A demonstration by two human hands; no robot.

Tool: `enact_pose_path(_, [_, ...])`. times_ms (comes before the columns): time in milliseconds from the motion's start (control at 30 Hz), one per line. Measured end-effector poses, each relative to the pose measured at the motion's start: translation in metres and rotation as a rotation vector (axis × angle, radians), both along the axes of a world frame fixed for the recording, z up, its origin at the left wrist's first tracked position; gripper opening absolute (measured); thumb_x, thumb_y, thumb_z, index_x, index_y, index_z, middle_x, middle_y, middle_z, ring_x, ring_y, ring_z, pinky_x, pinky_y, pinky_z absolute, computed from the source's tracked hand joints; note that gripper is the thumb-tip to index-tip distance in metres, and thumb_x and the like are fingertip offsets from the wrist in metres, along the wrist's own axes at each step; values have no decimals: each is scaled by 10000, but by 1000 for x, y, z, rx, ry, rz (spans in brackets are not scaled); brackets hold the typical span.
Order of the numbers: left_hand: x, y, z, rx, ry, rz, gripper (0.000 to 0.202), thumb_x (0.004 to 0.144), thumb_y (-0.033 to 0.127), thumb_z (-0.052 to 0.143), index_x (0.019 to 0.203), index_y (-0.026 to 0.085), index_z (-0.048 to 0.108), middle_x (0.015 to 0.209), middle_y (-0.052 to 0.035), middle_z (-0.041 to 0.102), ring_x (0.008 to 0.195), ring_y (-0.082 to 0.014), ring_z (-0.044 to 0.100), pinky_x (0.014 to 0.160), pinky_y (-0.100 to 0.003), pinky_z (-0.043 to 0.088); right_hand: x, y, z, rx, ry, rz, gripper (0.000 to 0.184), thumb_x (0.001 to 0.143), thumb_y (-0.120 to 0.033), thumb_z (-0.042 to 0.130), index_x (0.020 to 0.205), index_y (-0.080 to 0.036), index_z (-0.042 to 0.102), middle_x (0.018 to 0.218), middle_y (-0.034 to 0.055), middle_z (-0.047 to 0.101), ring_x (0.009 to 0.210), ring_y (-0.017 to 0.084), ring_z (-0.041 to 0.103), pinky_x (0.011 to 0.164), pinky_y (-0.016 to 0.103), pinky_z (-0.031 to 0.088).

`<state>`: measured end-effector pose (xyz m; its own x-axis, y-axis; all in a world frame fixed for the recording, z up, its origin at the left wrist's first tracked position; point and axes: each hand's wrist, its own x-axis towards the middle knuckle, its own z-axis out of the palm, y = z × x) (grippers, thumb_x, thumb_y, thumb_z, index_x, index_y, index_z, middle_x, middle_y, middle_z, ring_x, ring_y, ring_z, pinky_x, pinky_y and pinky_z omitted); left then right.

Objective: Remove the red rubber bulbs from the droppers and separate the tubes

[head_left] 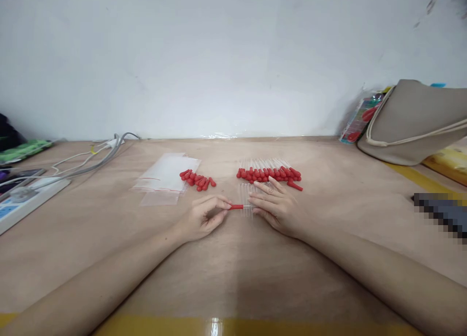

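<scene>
Between thumb and fingers, my left hand (209, 215) pinches a red rubber dropper bulb (236, 207). A clear tube (247, 206) lines up with the bulb's right end and runs toward my right hand. My right hand (275, 204) lies with its fingers stretched out and apart over a row of clear tubes (246, 192), whose right part it hides. Just beyond that hand sits a row of droppers with red bulbs (268, 174), their clear tubes pointing to the wall. One red bulb (295, 185) lies apart near my right knuckles. Loose red bulbs (199, 179) are heaped beyond my left hand.
Clear plastic bags (164, 173) are stacked at the left of the loose bulbs. A power strip (32, 200) with cables (102, 156) lies far left. On the right are a grey-beige bag (412, 122), a clear package (361, 117) and a dark, pixelated object (441, 213).
</scene>
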<state>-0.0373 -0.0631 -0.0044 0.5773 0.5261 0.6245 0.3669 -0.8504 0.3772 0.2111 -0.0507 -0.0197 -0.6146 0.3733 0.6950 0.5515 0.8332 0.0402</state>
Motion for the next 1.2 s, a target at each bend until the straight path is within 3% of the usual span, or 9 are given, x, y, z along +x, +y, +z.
enact_pose_path(133, [11, 1, 0, 31, 92, 82, 274, 804, 204, 568, 1075, 165, 556, 1033, -89, 627, 984, -187, 574, 860, -331, 456, -5, 1, -2, -14, 23, 47, 232, 854, -181, 495, 1050, -174, 620, 1077, 38, 652, 1150, 208, 506, 1038, 445, 348])
enact_pose_path(367, [28, 7, -6, 162, 176, 170, 124, 866, 251, 503, 881, 166, 593, 811, -41, 650, 765, -154, 577, 737, -305, 430, -11, 0, -7, -63, 45, 68, 277, 862, -205, 481, 1108, -148, 594, 1132, 82, 621, 1160, 193, 498, 996, 370, 424])
enact_pose_path(500, [29, 4, -5, 214, 198, 160, 120, 868, 241, 492, 892, 163, 580, 820, -51, 641, 764, -162, 565, 742, -312, 414, -14, 2, -12, -74, 85, 104, 278, 866, -240, 486, 1107, -141, 584, 1122, 100, 624, 1140, 188, 516, 986, 369, 437])
enact_pose_path(733, [29, 0, 4, 207, 352, 134, 203, 897, 229, 400, 847, 167, 587, 797, -52, 619, 755, -165, 535, 731, -323, 383, -13, 1, -12, -21, 54, 216, 240, 866, -142, 448, 1079, -141, 560, 1019, 95, 658, 1178, 176, 478, 986, 365, 438])
enact_pose_path(1000, [24, 1, 5, 218, 431, 133, 192, 892, 220, 404, 807, 162, 566, 829, -55, 623, 848, -185, 547, 815, -355, 370, -8, -5, -2, 29, 12, 209, 206, 856, -99, 449, 1013, -125, 581, 1009, 95, 658, 1189, 185, 466, 1001, 357, 427])
enact_pose_path(1200, [13, 0, 4, 232, 363, 95, 148, 887, 181, 412, 935, 175, 551, 1007, -56, 635, 1009, -189, 539, 954, -379, 347, 1, -2, -10, 83, 38, 195, 242, 858, -118, 445, 1062, -149, 572, 1048, 91, 651, 1112, 186, 536, 974, 401, 448])
